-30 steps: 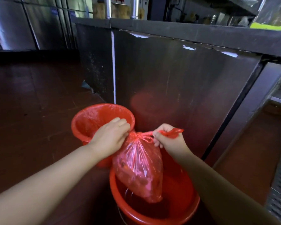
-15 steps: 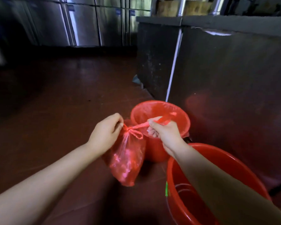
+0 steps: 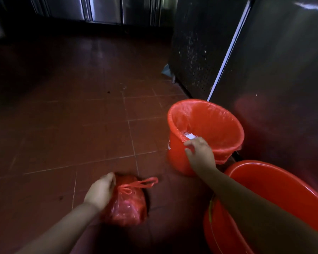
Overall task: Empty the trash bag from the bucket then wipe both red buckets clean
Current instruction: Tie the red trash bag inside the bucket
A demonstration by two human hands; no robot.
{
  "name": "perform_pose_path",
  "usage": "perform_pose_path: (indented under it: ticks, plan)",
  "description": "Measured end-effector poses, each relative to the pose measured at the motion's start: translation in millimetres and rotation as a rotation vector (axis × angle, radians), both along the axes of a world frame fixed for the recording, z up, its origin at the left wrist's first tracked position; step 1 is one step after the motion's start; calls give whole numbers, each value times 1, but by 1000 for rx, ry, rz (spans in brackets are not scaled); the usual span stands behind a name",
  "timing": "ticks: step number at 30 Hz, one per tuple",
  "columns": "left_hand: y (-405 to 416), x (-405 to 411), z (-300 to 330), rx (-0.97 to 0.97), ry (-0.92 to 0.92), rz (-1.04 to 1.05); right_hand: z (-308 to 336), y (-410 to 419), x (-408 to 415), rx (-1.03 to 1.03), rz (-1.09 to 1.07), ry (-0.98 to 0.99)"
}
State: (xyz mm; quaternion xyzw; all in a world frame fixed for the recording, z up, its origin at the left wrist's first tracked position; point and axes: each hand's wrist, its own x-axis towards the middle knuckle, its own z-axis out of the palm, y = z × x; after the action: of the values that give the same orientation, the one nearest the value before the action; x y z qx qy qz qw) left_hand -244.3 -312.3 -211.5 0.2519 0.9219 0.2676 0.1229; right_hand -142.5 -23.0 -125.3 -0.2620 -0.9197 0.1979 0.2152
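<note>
Two hands: left hand (image 3: 101, 193) on floored bag (image 3: 128, 204), right hand (image 3: 200, 153) at bucket rim (image 3: 174, 129)

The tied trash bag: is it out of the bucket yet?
Out. The tied trash bag sits on the tiled floor, left of both red buckets, with the left hand on it.

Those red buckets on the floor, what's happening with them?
A person is clearing out trash. Their left hand holds a tied red trash bag down at the tiled floor, while the right hand grips the liner at the lined bucket's rim. The bigger red bucket sits unlined nearby.
</note>
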Motion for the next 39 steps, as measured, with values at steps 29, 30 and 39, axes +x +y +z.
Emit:
perform_pose_path:
  ticks: [29,30,39]
  plan:
    - [79,38,66,91,276,-555,13,12,94,-92,703,-429]
    - [78,46,65,102,281,-523,14,13,96,-88,718,-431]
    - [104,87,70,143,400,-542,15,0,91,-57,669,-192]
